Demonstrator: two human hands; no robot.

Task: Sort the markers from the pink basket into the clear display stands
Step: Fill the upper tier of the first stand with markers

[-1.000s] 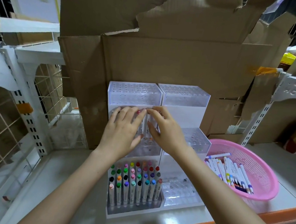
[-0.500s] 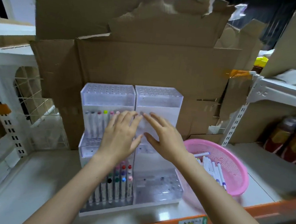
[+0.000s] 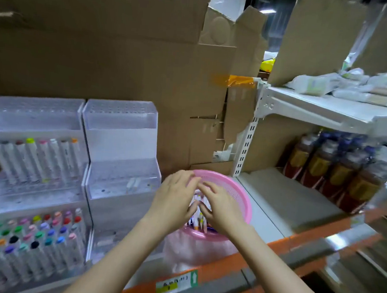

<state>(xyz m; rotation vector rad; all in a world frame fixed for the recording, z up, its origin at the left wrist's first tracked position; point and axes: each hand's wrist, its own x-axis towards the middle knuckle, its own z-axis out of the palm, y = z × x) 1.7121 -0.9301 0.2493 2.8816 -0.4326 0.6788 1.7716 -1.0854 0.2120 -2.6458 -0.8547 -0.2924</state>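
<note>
The pink basket sits on the shelf right of two clear stepped display stands. Both my hands are over it. My left hand and my right hand reach down with fingers spread among the white markers lying inside; whether either hand grips one is hidden. The left stand carries a row of markers on its middle step and many coloured-capped markers on its lowest step. The right stand holds almost nothing.
Torn cardboard sheets back the shelf. A white upright post divides off the neighbouring bay, where dark bottles stand. White packets lie on the upper right shelf. An orange rail edges the shelf front.
Both hands left the left stand's middle step and moved right and down into the pink basket. The view swung to the right with them.
</note>
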